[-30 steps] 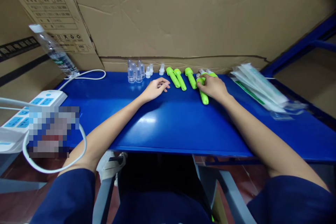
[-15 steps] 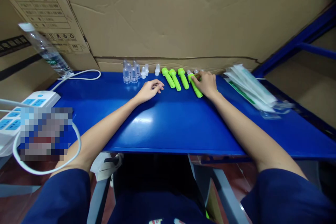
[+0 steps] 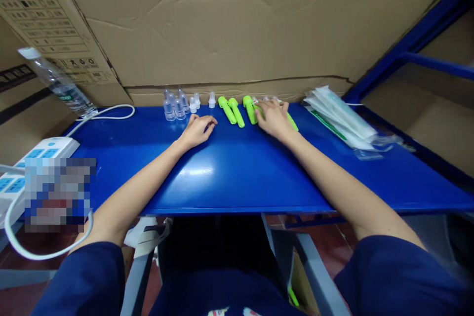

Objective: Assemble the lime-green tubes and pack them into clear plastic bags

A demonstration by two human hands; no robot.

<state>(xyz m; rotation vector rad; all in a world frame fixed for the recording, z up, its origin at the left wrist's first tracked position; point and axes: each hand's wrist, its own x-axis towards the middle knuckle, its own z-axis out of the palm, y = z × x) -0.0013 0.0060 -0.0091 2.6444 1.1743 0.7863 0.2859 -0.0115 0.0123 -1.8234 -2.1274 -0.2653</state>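
Observation:
My left hand (image 3: 198, 131) rests on the blue table, its fingers loosely bent and somewhat apart, with nothing visible in them. Just behind it stand several clear plastic domed caps (image 3: 179, 107) and a few small white-based clear pieces (image 3: 212, 99). My right hand (image 3: 274, 117) is lowered over the right end of a row of lime-green flashlight-shaped tubes (image 3: 236, 112). Its thumb and forefinger close around a bit of green, mostly covered by the hand. Another green tube (image 3: 292, 122) sticks out to the right of that hand. Small clear pieces (image 3: 273, 99) show behind the fingers.
Flat plastic-wrapped packets (image 3: 342, 113) lie at the right. A water bottle (image 3: 61, 84) leans against cardboard (image 3: 229, 19) on the left. A white power strip (image 3: 52, 150) with a looping cable is at the left edge. A blue metal frame (image 3: 437, 61) rises at the right.
The view has shifted slightly. My left hand has drawn back a little from the green tubes. The green tube formerly at my right fingers now lies farther right, its upper part hidden beneath that hand.

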